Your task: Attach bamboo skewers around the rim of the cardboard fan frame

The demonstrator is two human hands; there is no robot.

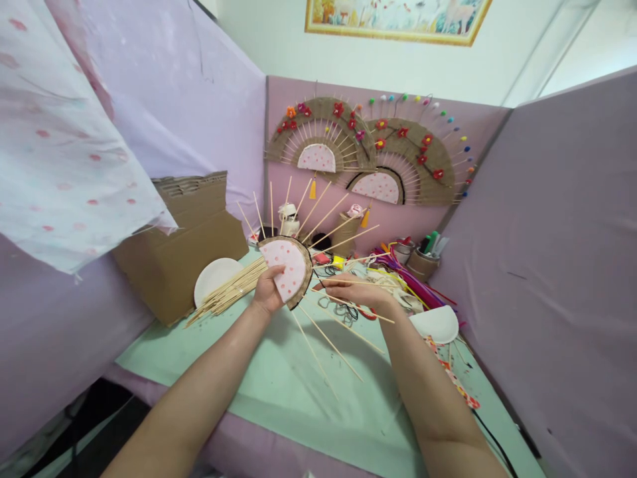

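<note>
My left hand [269, 290] is closed on the straight lower edge of a half-round cardboard fan [286, 265], its thumb on the face. White fabric with pink dots covers the fan's middle, and a dark trim runs along the curved rim. Thin wooden sticks [318, 224] spread out from that rim like rays. Beside the fan's right side, my right hand [351, 290] is among the sticks with its fingers together. A thin black cord [320, 281] runs from the rim to its fingertips.
A bundle of loose sticks [231, 290] lies left, by a white plate [212, 273] and brown cardboard [182, 245]. Decorated fans [398, 143] hang on the back panel. Pipe cleaners [411, 282], cords, pens [432, 244] and a folded white plate [438, 324] lie right. Dotted fabric [74, 146] hangs upper left.
</note>
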